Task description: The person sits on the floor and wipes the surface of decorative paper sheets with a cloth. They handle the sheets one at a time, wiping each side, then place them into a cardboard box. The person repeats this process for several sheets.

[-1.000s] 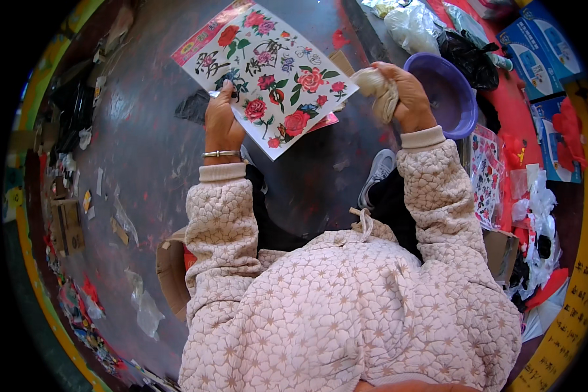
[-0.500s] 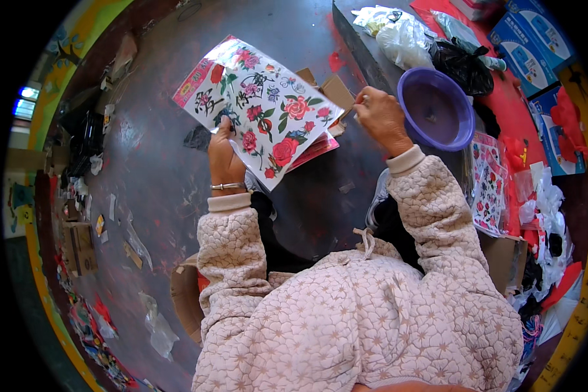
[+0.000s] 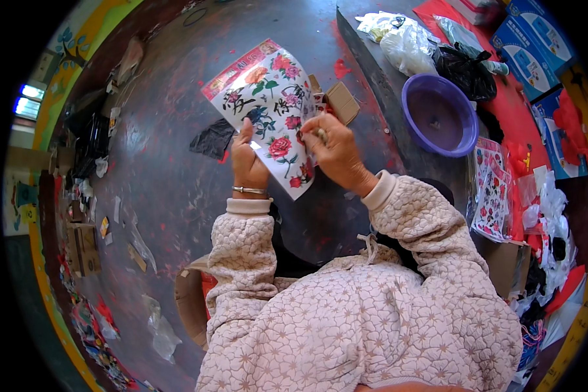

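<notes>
My left hand (image 3: 247, 160) grips a glossy sheet of flower stickers (image 3: 279, 146) by its lower left edge, thumb on the printed face. Red and pink roses, green leaves and black characters cover the white sheet, below a pinkish-red header strip. My right hand (image 3: 333, 149) is closed at the sheet's right edge, its fingertips pinching there where the sheet curves away. Something small and pale shows among those fingers, too small to name. Behind the sheet, a brown cardboard piece (image 3: 342, 103) is partly hidden.
On the right stands a purple basin (image 3: 406, 114). Beyond it are a black plastic bag (image 3: 465, 70), white bags (image 3: 408, 49) and blue boxes (image 3: 526, 62). More sticker sheets (image 3: 491, 189) lie at right. Black plastic (image 3: 210, 138) and scraps lie on the floor. An open carton (image 3: 191, 304) sits by my left arm.
My right hand has come left and down from near the basin to the sheet's right edge. My left hand has shifted right with the sheet, which now stands more upright and curves.
</notes>
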`<state>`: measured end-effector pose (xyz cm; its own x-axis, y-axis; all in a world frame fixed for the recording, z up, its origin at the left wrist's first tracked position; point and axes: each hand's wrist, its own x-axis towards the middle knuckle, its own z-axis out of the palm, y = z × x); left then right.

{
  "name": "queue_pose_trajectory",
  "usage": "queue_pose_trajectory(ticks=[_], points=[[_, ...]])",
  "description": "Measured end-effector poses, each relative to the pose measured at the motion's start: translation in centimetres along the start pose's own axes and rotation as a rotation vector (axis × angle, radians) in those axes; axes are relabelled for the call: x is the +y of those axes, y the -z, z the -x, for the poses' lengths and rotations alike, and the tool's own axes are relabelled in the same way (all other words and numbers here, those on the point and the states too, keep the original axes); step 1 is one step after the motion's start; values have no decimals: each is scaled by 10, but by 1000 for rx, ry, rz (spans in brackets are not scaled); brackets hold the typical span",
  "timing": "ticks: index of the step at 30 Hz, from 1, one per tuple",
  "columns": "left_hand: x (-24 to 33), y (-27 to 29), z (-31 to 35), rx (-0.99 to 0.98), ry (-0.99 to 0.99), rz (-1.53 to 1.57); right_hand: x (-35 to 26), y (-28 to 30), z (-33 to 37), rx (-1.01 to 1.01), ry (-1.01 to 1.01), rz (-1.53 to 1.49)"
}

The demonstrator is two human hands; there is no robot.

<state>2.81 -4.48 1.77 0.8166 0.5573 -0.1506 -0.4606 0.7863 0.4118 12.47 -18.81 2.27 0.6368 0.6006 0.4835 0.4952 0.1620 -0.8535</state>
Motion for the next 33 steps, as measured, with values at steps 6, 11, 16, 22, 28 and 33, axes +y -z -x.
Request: queue_pose_trajectory(ticks=[6, 11, 16, 22, 28, 33], points=[[26, -7, 4, -61, -76, 43, 46, 16, 27, -302, -626, -370], [30, 1, 8, -171, -101, 103, -3, 50, -13, -327, -891, -1254], [28, 6, 3, -184, -115, 35, -5, 57, -19, -479, -573, -938], [16, -8, 3, -194, -39, -118, -4, 40, -12, -276, -133, -118], [13, -6, 2, -363, -2, -135, -29, 49, -13, -130, 443, 718], [4, -22, 11, -219, -198, -297, -27, 36, 3, -250, 553, 860]])
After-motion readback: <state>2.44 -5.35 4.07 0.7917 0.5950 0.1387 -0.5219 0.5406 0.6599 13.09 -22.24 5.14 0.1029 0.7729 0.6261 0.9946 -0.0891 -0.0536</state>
